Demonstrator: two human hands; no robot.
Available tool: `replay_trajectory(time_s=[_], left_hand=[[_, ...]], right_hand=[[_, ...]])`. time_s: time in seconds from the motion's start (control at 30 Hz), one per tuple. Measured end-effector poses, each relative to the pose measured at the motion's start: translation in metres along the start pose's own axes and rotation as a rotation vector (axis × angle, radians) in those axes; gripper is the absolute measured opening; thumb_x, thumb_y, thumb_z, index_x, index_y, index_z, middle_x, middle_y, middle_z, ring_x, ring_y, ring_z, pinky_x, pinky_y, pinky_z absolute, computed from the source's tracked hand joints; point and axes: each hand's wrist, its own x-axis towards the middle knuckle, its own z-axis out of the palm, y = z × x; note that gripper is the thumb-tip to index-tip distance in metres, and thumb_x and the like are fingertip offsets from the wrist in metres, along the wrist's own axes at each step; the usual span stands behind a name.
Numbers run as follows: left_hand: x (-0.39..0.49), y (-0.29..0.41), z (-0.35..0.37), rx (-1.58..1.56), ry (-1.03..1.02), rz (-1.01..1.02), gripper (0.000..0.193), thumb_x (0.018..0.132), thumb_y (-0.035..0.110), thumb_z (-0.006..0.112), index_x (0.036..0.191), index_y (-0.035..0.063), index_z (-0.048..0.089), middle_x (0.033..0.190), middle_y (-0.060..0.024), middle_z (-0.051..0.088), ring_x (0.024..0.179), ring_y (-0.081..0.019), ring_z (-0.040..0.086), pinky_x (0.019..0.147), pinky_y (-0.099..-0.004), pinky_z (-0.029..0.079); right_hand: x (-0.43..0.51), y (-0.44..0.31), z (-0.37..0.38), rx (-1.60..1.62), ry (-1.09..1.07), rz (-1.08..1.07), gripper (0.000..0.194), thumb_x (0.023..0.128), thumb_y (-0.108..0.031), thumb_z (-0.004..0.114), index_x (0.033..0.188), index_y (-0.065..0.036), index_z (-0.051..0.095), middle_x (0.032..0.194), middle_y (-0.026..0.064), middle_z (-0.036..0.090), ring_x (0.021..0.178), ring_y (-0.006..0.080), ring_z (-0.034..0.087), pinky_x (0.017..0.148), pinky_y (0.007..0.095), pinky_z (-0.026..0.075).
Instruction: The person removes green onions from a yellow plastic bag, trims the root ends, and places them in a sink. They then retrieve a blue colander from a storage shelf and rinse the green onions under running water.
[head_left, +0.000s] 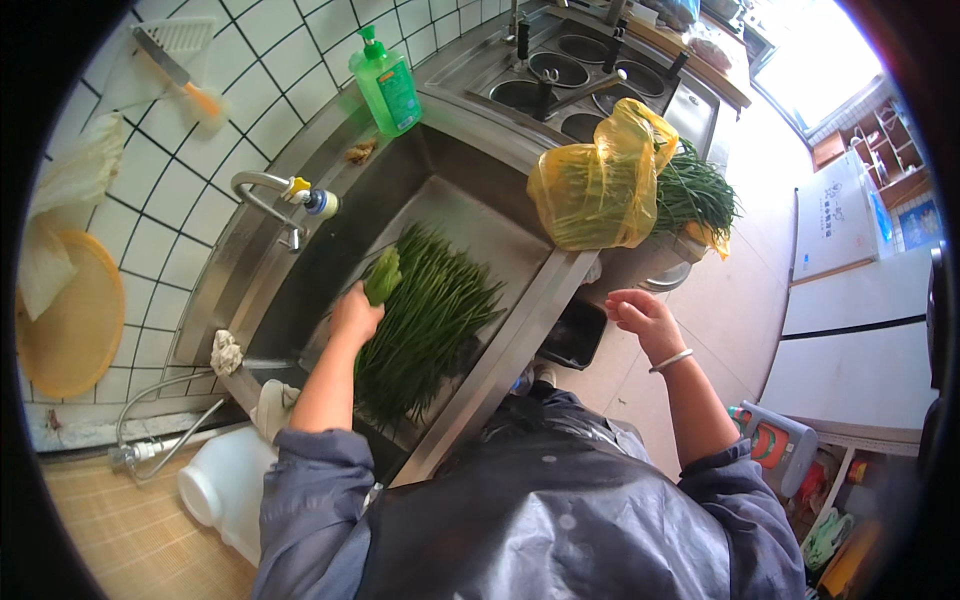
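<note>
In the stainless steel sink (480, 202) lies a wide heap of garlic chives (427, 315). Over the heap's left side, my left hand (358, 313) grips a light-green bundle (384, 276); whether it is a vegetable or a cloth is unclear. My right hand (637, 319) is in the air beyond the sink's front edge, loosely curled, with nothing visible in it. A yellow plastic bag (589, 202) of more garlic chives (694, 191) rests on the sink's right corner, its leaf ends sticking out.
A curved faucet (259, 180) reaches over the sink from the tiled wall. On the back ledge stands a green pump bottle (386, 86). Round wells (559, 69) of a cooker adjoin the sink. Below the front edge sits a black bin (574, 334); a white jug (229, 480) is at left.
</note>
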Motion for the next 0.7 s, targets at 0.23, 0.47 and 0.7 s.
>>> replay_trajectory(time_s=[0.23, 0.47, 0.7], left_hand=[[0.045, 0.057, 0.031, 0.111, -0.196, -0.197, 0.116, 0.064, 0.049, 0.073, 0.142, 0.0160, -0.006, 0.147, -0.0129, 0.012, 0.134, -0.0284, 0.019, 0.105, -0.0516, 0.017], [0.012, 0.240, 0.030, -0.006, 0.300, 1.014, 0.046, 0.071, 0.021, 0.065, 0.114, 0.0086, 0.052, 0.119, -0.0103, 0.051, 0.113, -0.0264, 0.046, 0.095, -0.0393, 0.036], [0.028, 0.428, 0.092, 0.871, 0.218, 1.341, 0.048, 0.089, 0.016, 0.034, 0.136, 0.0175, 0.032, 0.134, -0.0018, 0.041, 0.130, -0.0181, 0.030, 0.110, -0.0452, 0.007]], right_hand=[[-0.009, 0.000, -0.035, -0.066, 0.040, 0.022, 0.029, 0.087, -0.017, 0.055, 0.110, 0.000, 0.055, 0.102, 0.0068, 0.061, 0.091, 0.0138, 0.058, 0.080, 0.0266, 0.046], [0.070, -0.053, -0.132, -0.669, 0.309, -0.345, 0.023, 0.079, -0.013, 0.060, 0.099, -0.002, 0.060, 0.086, 0.0066, 0.063, 0.078, 0.0189, 0.060, 0.074, 0.0298, 0.048], [0.150, -0.061, -0.172, -1.184, 0.285, -0.798, 0.034, 0.073, -0.020, 0.063, 0.106, -0.010, 0.059, 0.108, 0.0086, 0.057, 0.104, 0.0263, 0.052, 0.091, 0.0360, 0.041]])
